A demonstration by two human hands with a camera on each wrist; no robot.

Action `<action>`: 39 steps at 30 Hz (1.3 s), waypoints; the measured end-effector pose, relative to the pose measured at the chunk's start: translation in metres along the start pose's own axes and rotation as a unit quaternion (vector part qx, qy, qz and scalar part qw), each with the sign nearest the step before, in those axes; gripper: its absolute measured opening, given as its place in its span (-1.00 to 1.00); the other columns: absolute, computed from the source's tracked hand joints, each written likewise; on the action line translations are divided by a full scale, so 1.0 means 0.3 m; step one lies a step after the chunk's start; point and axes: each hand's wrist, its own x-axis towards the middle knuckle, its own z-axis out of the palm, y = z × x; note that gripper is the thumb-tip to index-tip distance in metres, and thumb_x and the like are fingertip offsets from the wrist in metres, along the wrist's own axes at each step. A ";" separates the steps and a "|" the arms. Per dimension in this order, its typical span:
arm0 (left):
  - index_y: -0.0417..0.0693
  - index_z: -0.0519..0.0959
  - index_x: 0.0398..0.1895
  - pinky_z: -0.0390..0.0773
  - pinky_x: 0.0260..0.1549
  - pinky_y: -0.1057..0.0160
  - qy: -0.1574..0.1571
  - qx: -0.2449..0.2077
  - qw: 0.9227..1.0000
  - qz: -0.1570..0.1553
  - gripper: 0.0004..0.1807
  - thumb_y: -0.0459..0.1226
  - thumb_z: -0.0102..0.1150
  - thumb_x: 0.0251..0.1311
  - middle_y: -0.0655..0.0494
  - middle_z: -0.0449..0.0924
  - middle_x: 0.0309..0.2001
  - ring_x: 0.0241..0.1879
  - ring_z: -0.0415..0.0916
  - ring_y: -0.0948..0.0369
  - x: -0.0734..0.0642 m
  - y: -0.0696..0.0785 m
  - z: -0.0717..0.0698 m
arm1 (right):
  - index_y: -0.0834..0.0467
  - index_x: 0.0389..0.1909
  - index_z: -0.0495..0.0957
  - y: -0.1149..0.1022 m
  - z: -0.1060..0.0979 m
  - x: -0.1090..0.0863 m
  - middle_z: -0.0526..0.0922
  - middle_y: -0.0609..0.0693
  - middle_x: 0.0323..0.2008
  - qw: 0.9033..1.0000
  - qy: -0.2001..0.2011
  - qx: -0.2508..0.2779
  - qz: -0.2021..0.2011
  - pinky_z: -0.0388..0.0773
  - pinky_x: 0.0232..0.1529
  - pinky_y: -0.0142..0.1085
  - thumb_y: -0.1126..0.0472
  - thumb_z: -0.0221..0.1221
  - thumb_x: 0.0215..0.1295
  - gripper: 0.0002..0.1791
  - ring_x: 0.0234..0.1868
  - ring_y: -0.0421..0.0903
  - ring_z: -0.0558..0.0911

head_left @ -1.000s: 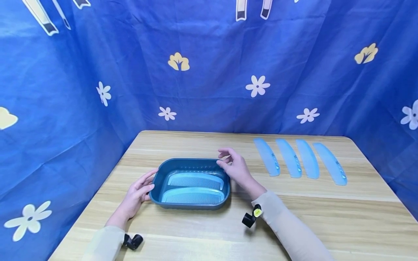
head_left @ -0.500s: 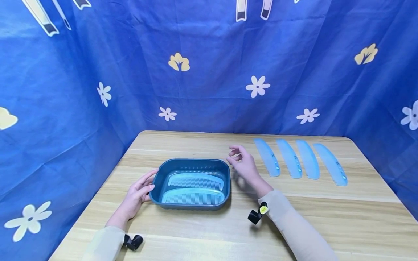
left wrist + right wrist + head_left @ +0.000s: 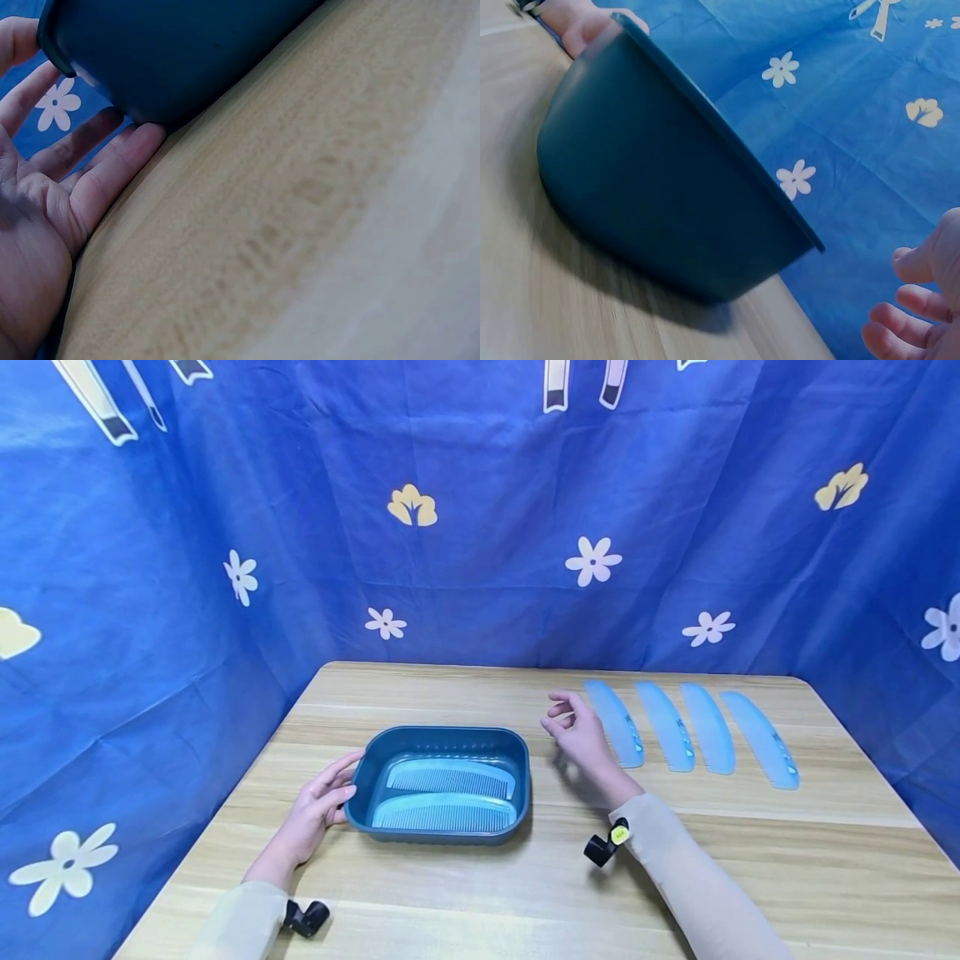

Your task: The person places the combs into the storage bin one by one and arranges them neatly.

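Two light-blue combs, the back comb (image 3: 450,777) and the front comb (image 3: 444,812), lie side by side in a dark teal plastic basin (image 3: 437,837). My left hand (image 3: 318,802) holds the basin's left end, thumb at the rim and the other fingers along the outer wall. In the left wrist view, fingertips (image 3: 146,139) touch the wall low down, near the tabletop. Right of the basin, my right hand (image 3: 581,735) hovers over the table with loosely bent fingers and nothing in them. It is nearest the leftmost of the loose combs (image 3: 617,723).
Several light-blue combs stand in a slanted row at the back right, the rightmost comb (image 3: 761,739) set slightly apart. The wooden table (image 3: 465,902) ends at a blue patterned curtain (image 3: 480,568) behind and at both sides.
My right hand has left the basin's right rim and moved right, towards the loose combs. The left hand, the basin and the combs have stayed in place.
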 end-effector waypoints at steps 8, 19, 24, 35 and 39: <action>-0.16 0.14 0.38 0.60 -0.27 0.14 -0.001 0.004 1.000 0.001 -0.44 -0.36 -0.08 0.31 -0.03 0.32 0.15 -0.05 0.53 0.10 -0.002 0.004 0.002 | 0.20 0.07 0.44 0.040 -0.046 0.010 0.54 0.15 -0.25 1.000 0.016 -0.020 -0.003 0.56 -0.49 -0.28 0.34 0.23 0.15 -0.57 -0.38 0.01 0.55; -0.17 0.14 0.38 0.61 -0.29 0.13 0.006 0.008 1.000 -0.001 -0.44 -0.36 -0.07 0.31 -0.05 0.30 0.15 -0.06 0.53 0.10 -0.002 0.003 0.004 | 0.17 0.22 0.31 0.106 -0.131 0.014 0.53 0.14 -0.20 0.997 0.029 -0.060 0.037 0.53 -0.44 -0.29 0.29 0.22 0.18 -0.44 -0.31 0.01 0.54; -0.20 0.12 0.38 0.61 -0.29 0.14 0.007 0.011 1.000 -0.001 -0.43 -0.37 -0.08 0.31 -0.08 0.28 0.15 -0.06 0.52 0.11 -0.005 0.000 0.006 | 0.16 0.26 0.26 0.122 -0.172 0.026 0.53 0.17 -0.11 0.995 0.026 -0.075 0.058 0.55 -0.36 -0.23 0.26 0.17 0.23 -0.43 -0.19 0.08 0.56; -0.23 0.09 0.38 0.61 -0.29 0.15 0.006 0.007 1.000 -0.001 -0.42 -0.37 -0.08 0.31 -0.09 0.31 0.15 -0.07 0.54 0.10 -0.003 -0.008 0.007 | 0.22 0.29 0.22 0.160 -0.256 0.062 0.49 0.27 0.00 0.991 0.033 -0.101 0.077 0.50 -0.12 -0.02 0.27 0.13 0.27 -0.43 -0.03 0.20 0.50; -0.18 0.12 0.39 0.61 -0.29 0.14 0.003 0.007 1.000 0.003 -0.43 -0.36 -0.09 0.32 -0.09 0.31 0.16 -0.06 0.53 0.09 -0.002 -0.006 0.005 | 0.26 0.30 0.20 0.172 -0.271 0.068 0.45 0.31 0.06 0.990 0.035 -0.106 0.087 0.45 -0.01 0.00 0.29 0.13 0.27 -0.41 0.04 0.22 0.47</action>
